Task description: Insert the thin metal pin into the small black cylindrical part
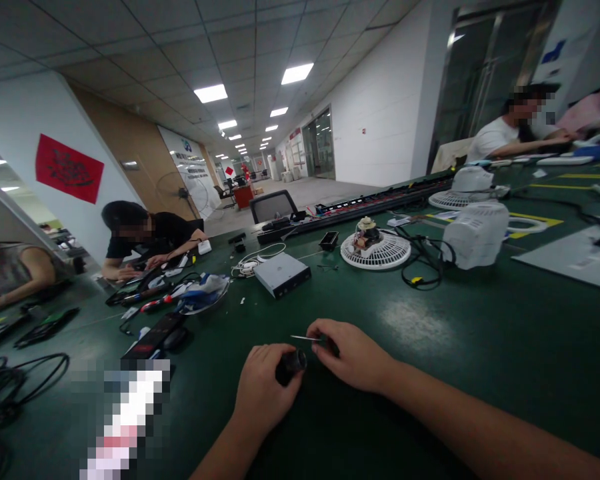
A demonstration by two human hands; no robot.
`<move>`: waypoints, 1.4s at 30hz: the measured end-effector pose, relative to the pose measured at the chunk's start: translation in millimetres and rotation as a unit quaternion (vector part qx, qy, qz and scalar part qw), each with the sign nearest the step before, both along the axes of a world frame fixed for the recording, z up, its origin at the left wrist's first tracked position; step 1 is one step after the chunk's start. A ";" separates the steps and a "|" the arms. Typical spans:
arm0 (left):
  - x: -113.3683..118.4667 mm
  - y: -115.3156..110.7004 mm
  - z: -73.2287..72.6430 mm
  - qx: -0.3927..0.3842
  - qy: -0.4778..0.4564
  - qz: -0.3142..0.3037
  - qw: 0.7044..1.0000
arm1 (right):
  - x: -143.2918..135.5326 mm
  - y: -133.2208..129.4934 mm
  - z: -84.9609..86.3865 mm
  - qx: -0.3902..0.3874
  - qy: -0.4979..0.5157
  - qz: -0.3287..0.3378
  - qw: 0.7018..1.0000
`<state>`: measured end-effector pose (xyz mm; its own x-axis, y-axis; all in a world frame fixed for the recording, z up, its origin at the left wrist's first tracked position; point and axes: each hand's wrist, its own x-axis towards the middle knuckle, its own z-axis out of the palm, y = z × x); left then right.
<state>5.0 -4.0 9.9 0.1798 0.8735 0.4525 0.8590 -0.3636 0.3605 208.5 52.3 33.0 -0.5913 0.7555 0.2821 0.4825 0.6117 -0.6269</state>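
Above the green table (350,293), your left hand (266,383) grips a dark cylindrical part (295,361) while your right hand (347,353) pinches a thin metallic tool (305,338) just beside it.

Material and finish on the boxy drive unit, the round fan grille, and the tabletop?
Drive unit: likely sheet metal, matte grey top, flat with crisp edges; dark front, material unclear.
Fan grille: looks like white moulded plastic, thin even ribs radiating to a smooth rim.
Tabletop: dark green, probably rubber or laminate, low sheen; a diffuse bright patch shows the light reflecting.
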 end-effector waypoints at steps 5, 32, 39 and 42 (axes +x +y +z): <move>-6.6 2.6 -0.5 -0.038 -0.017 0.089 0.995 | 9.2 9.6 1.1 0.050 -0.071 0.019 0.996; -0.9 2.0 0.2 -0.043 -0.027 -0.011 0.999 | 5.8 0.2 0.7 0.096 -0.124 0.067 0.985; -2.6 1.7 -1.4 -0.051 -0.024 -0.016 0.998 | 4.2 1.0 0.0 0.080 -0.157 0.062 0.982; -3.0 2.0 -1.2 -0.052 -0.024 -0.003 0.998 | 4.6 1.4 -0.6 0.080 -0.158 0.036 0.983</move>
<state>2.1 -2.0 8.7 0.1659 0.9148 0.3682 0.8371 -0.3280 0.4377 213.1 53.7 32.4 -0.7192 0.6690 0.1875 0.5897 0.7305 -0.3445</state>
